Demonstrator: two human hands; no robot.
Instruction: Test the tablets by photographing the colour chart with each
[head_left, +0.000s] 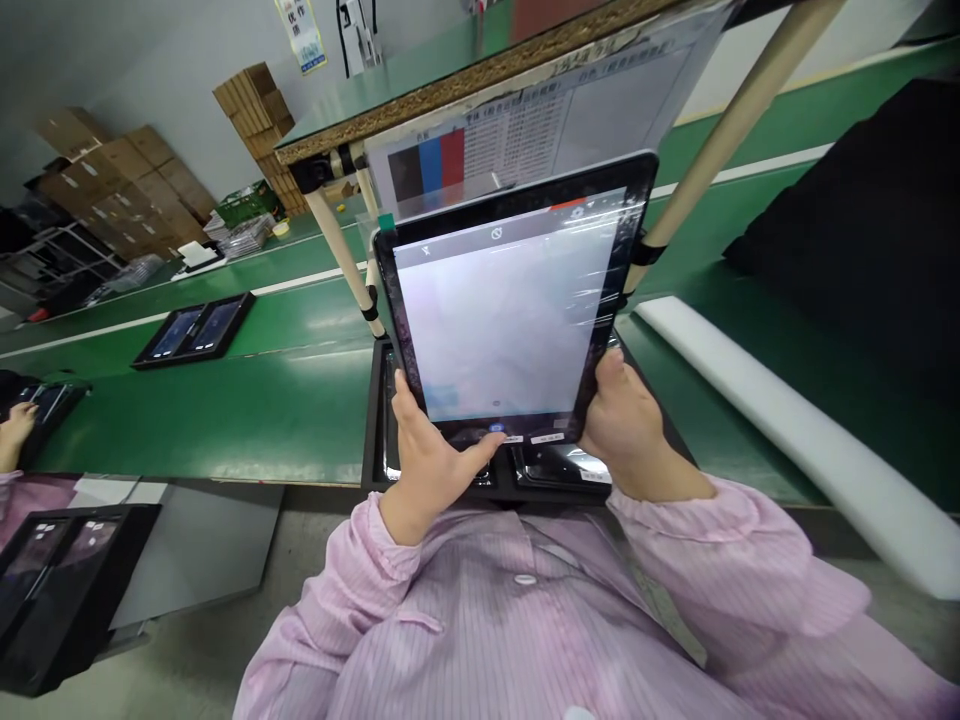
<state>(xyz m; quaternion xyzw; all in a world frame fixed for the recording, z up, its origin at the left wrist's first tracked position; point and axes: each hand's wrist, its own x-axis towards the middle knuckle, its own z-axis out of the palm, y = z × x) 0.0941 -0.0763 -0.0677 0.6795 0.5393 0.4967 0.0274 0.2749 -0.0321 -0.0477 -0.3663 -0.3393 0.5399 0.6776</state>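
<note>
On my feed I'm watching the tablet (504, 315) just toward twelve from centre; the left hand (429, 458) is grasping its edge at seven o'clock, the right hand (628, 425) gripping it at four.

The scene is moderately lit, and soft sheen is spread across the green table (225, 430). The tablet (502, 320) is lit pale, its right side streaked with glare. The white strip (810, 450) is stretched toward the edge; detail is lost in the black material (870, 200).
</note>
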